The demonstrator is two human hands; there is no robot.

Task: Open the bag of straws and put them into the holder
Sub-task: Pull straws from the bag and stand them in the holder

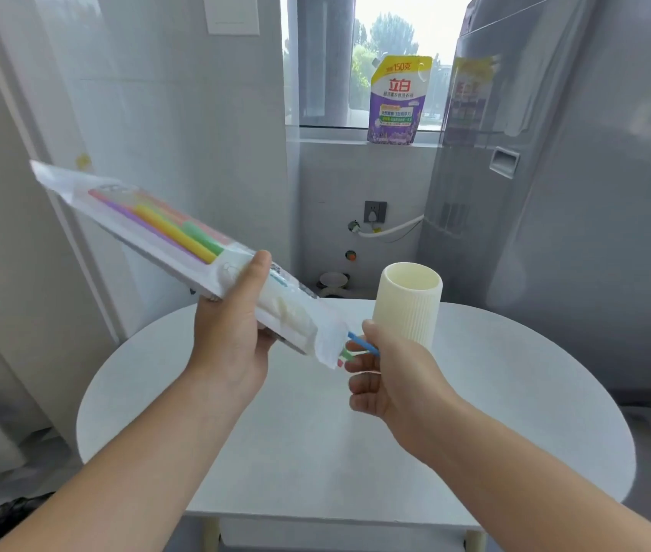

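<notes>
My left hand (232, 332) grips a long clear bag of straws (148, 229), held tilted above the table with its open end pointing down to the right. Purple, yellow and green straws show through the plastic. At the bag's mouth, straw ends stick out, and my right hand (383, 372) pinches a blue straw (363, 344) between thumb and fingers. A green straw end (345, 355) shows just below it. The holder (409, 300), a cream ribbed cup, stands upright on the table just behind my right hand; nothing shows above its rim.
The round white table (315, 452) lies under both hands. A grey covered appliance (575, 193) stands at the right. A purple detergent pouch (397, 101) sits on the window sill behind. Wall and door frame are at the left.
</notes>
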